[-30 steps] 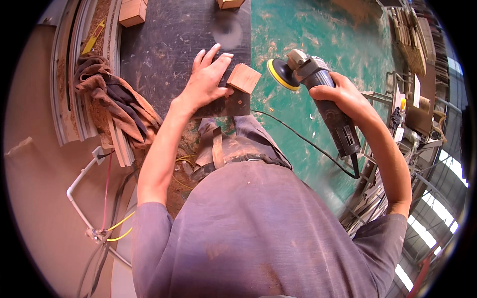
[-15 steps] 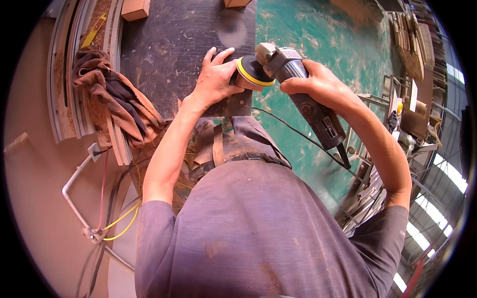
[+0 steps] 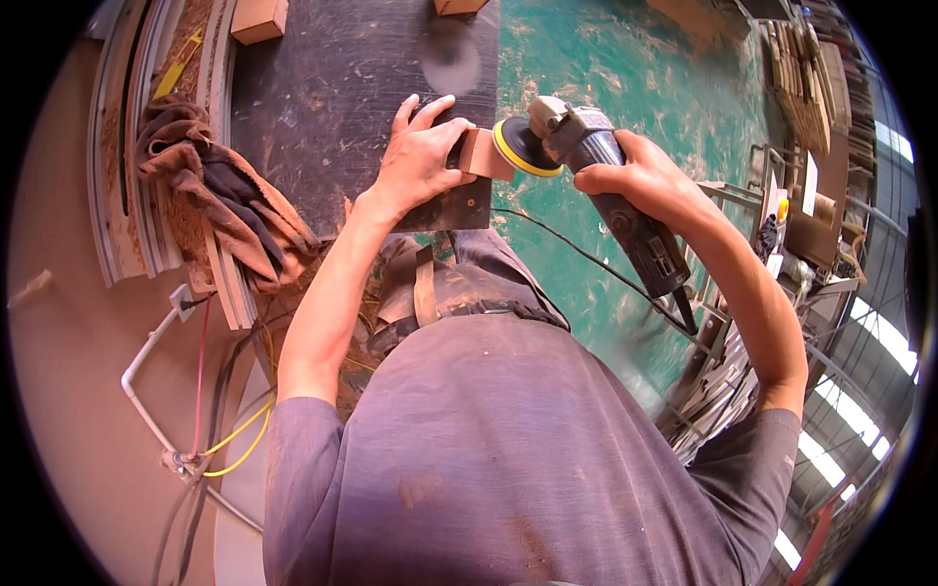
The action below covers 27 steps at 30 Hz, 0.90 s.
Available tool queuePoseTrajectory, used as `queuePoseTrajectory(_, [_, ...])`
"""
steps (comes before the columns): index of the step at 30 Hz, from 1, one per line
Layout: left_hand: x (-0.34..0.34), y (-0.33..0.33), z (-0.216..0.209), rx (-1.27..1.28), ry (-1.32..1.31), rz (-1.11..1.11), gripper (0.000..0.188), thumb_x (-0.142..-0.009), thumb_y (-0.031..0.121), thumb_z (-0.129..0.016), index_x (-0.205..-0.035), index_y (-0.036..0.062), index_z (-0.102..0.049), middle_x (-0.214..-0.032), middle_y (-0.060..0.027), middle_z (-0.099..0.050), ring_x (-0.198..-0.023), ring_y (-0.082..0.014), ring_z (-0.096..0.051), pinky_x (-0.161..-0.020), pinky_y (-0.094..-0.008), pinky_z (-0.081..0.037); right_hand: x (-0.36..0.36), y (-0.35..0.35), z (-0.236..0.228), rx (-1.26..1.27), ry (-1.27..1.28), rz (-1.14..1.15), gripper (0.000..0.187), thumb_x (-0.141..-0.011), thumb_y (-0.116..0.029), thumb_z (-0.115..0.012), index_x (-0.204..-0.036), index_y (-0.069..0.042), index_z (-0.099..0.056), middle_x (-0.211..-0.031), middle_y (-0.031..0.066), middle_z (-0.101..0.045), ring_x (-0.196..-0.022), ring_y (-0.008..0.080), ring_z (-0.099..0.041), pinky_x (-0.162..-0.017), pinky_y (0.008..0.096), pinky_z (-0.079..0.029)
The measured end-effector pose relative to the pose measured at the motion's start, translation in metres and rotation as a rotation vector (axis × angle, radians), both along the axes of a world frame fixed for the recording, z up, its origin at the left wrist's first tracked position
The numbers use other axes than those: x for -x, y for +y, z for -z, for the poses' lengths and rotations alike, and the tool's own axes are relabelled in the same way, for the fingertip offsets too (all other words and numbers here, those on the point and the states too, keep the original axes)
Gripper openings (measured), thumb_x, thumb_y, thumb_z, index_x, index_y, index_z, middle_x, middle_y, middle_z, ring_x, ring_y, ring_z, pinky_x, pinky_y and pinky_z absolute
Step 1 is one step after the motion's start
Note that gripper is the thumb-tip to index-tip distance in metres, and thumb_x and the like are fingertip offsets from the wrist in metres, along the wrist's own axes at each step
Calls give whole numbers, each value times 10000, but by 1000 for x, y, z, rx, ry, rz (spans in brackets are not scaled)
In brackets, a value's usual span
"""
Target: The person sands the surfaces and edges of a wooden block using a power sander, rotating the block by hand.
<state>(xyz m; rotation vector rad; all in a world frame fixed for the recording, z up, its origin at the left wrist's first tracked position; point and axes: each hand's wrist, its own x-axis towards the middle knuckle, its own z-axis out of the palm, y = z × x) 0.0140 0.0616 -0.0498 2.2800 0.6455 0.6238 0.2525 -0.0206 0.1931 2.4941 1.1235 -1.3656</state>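
2 hands work at the near right corner of the dark scratched board. The left hand has turned the small wooden block upright, pinching it, so its side now meets the sander's yellow-rimmed round pad, gripped by the right hand. Another flat face is being smoothed.

My work rests on a dark, scratched board, its near corner at the centre. A pale dust ring marks it at twelve o'clock. Two wooden offcuts lie on its far edge: one block at eleven, another at twelve.
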Motion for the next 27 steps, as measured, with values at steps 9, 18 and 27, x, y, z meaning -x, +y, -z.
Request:
queuePoseTrajectory(9, [2, -12, 7, -64, -19, -94, 658, -745, 391, -939, -1282, 94, -702, -1262, -105, -737, -1470, -321, -530, -1279, -588, -247, -28, -36, -17, 7, -29, 176, 664, -773, -434, -800, -1194, 59, -657, -956, 148, -703, -783, 216, -680, -702, 371, -558])
queuePoseTrajectory(18, [4, -79, 0, -136, 104, -528, 934, -733, 712, -861, -1287, -3, -627, -1283, -199, -648, -1359, -364, -556, -1219, -594, -298, -38, -51, -22, -6, -37, 274, 744, -780, -478, -774, -1303, 31, -629, -966, 115, -665, -778, 190, -642, -678, 345, -517])
queuePoseTrajectory(27, [33, 11, -7, -23, 55, 13, 859, -724, 335, -944, -1452, 47, -592, -1443, -132, -653, -1591, -358, -379, -1308, -594, -189, -9, -21, -11, -64, 105, 163, 701, -786, -471, -785, -1236, 44, -632, -934, 106, -665, -748, 177, -640, -655, 335, -521])
